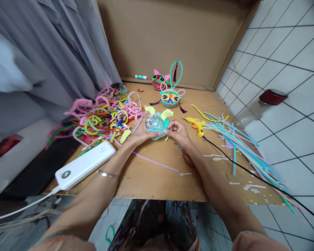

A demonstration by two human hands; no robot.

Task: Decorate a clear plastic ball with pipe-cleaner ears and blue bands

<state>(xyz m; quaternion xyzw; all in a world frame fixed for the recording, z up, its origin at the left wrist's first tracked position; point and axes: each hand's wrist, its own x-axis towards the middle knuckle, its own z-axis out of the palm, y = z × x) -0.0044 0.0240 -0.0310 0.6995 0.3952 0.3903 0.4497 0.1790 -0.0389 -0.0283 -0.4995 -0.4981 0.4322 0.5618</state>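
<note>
A clear ball (157,122), partly wrapped in teal pipe cleaner and topped with two fuzzy yellow ear shapes, is held above the table. My left hand (142,133) is closed around its left side, thumb along the lower front. At the ball's right edge, my right hand (178,132) pinches with thumb and index finger at the end of a blue pipe cleaner (154,130) that runs across the ball's front. Scissors (187,158) lie partly beneath my right wrist. A loose yellow fuzzy piece (125,136) rests left of my left hand.
A tangled heap of pipe cleaners (104,111) covers the left side, with a white power bank (85,165) before it. A yellow glue gun (196,124) and straight pipe cleaners (247,153) lie right. Two decorated animal heads (170,98) and a glue stick (141,77) stand behind.
</note>
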